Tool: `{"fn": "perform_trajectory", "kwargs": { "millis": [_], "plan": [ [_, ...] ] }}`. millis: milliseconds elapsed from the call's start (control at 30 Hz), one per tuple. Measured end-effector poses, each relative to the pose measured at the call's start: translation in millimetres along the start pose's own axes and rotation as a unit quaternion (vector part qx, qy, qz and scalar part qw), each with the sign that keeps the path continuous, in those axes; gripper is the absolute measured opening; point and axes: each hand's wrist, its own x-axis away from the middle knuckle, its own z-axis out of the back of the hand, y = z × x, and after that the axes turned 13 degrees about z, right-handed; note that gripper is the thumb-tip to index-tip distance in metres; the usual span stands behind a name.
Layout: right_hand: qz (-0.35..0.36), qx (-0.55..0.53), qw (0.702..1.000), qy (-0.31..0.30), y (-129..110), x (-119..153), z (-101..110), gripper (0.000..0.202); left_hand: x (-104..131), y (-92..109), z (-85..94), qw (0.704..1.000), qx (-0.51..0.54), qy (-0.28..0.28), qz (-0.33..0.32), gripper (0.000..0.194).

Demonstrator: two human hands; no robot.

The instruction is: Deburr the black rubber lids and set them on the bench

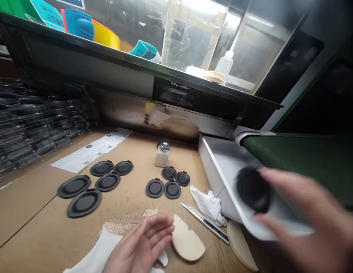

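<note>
Between the thumb and fingers of my right hand (pixel 304 212) is a round black part (pixel 253 189), blurred by motion, above the white tray (pixel 221 178). My left hand (pixel 145 242) is palm up with curled fingers and nothing visible in it, over a white cloth (pixel 99 250) and beside a cream-coloured pad (pixel 187 240). Several black oval lids (pixel 84 203) lie in a group at the left of the cardboard surface. Several smaller black lids (pixel 172 189) lie near the middle, just in front of a white bottle with a metal cap (pixel 162 154).
A utility knife (pixel 206 223) and a crumpled white glove (pixel 209 204) lie beside the tray. Clear plastic trays (pixel 36 121) are stacked at left, near a label sheet (pixel 91 149). A shelf (pixel 136 62) spans the back; a green conveyor belt (pixel 301 159) is at right.
</note>
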Motion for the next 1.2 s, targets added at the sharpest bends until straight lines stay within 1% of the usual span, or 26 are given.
{"fn": "perform_trajectory", "kwargs": {
  "millis": [33,67,100,133,167,200,267,367,433,500,600,700,733,800,867,933,1000,1100,1200],
  "plan": [
    [0.084,-0.032,0.995,-0.031,-41,2,-18,0.050,1,-2,-5.2,0.999,0.018,-0.016,0.023,0.041],
    [0.119,-0.060,0.990,-0.047,-75,5,-36,0.049,1,-3,-9.5,0.998,0.032,-0.024,0.039,0.045],
    [0.137,-0.078,0.986,-0.053,-101,10,-53,0.052,1,-4,-12.3,0.998,0.041,-0.021,0.041,0.047],
    [0.117,-0.090,0.987,-0.069,-119,16,-67,0.057,1,-4,-13.3,0.998,0.047,-0.008,0.034,0.045],
    [0.102,-0.100,0.986,-0.084,-130,24,-80,0.060,1,-3,-12.5,0.998,0.051,0.014,0.019,0.041],
    [0.084,-0.104,0.986,-0.098,-135,31,-89,0.062,1,-2,-9.9,0.998,0.053,0.037,0.003,0.039],
    [0.037,-0.095,0.987,-0.123,-138,48,-100,0.058,0,3,-1.6,0.996,0.056,0.069,-0.014,0.038],
    [-0.027,-0.083,0.982,-0.170,-136,66,-103,0.053,0,10,10.2,0.996,0.058,0.073,-0.014,0.041],
    [-0.056,-0.104,0.971,-0.206,-137,71,-101,0.050,1,12,13.6,0.996,0.050,0.072,-0.013,0.040],
    [-0.082,-0.141,0.960,-0.226,-135,68,-97,0.044,2,14,14.3,0.996,0.041,0.073,-0.006,0.040],
    [-0.123,-0.200,0.951,-0.203,-130,54,-90,0.041,3,15,15.4,0.996,0.063,0.056,0.022,0.035],
    [-0.147,-0.234,0.951,-0.139,-136,40,-87,0.040,2,15,19.0,0.994,0.095,0.026,0.036,0.028],
    [-0.139,-0.243,0.953,-0.116,-142,37,-88,0.039,2,14,20.4,0.994,0.099,0.019,0.031,0.029],
    [-0.082,-0.247,0.962,-0.078,-157,36,-93,0.037,1,13,22.6,0.995,0.100,0.013,0.021,0.031],
    [0.000,-0.228,0.972,-0.058,-170,37,-100,0.036,-1,11,23.9,0.995,0.097,0.020,0.016,0.032],
    [0.052,-0.206,0.976,-0.055,-174,37,-106,0.032,-2,10,24.2,0.995,0.093,0.026,0.013,0.032],
    [0.061,-0.203,0.975,-0.069,-169,34,-111,0.027,-3,10,23.7,0.996,0.081,0.026,0.003,0.032],
    [0.066,-0.195,0.974,-0.095,-153,21,-116,0.025,-3,11,21.1,0.998,0.060,0.027,0.001,0.031],
    [0.064,-0.195,0.973,-0.109,-142,10,-120,0.023,-2,13,17.7,0.997,0.052,0.052,0.004,0.029]
  ]
}}
